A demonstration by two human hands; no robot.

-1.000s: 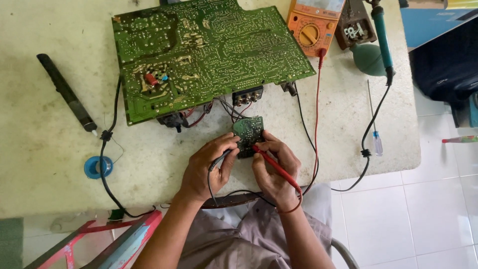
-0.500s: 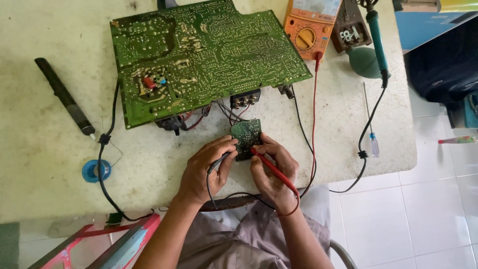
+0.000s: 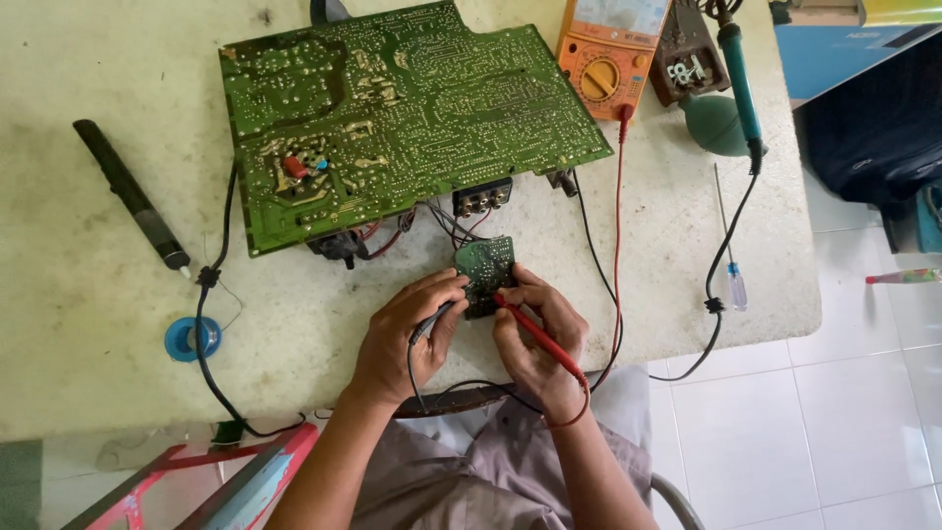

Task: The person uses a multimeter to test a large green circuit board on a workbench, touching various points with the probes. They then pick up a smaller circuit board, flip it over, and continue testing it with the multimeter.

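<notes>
My left hand (image 3: 407, 334) pinches a black test probe (image 3: 432, 321), its tip against a small green circuit board (image 3: 487, 270) that lies on the table near the front edge. My right hand (image 3: 538, 334) grips a red test probe (image 3: 535, 334), whose tip touches the same small board from the right. Wires run from the small board up to a large green circuit board (image 3: 392, 108) lying solder side up. The probes' red and black leads run to an orange multimeter (image 3: 608, 54) at the back.
A black soldering iron (image 3: 132, 196) and a blue solder reel (image 3: 192, 339) lie at the left. A teal-handled iron (image 3: 738, 74), a green bulb (image 3: 714, 123) and a thin screwdriver (image 3: 728, 245) sit at the right, by the table (image 3: 98, 294) edge. White floor tiles lie beyond.
Both hands stay on the small board with the probes; only slight shifts of the probe tips and of the camera view.
</notes>
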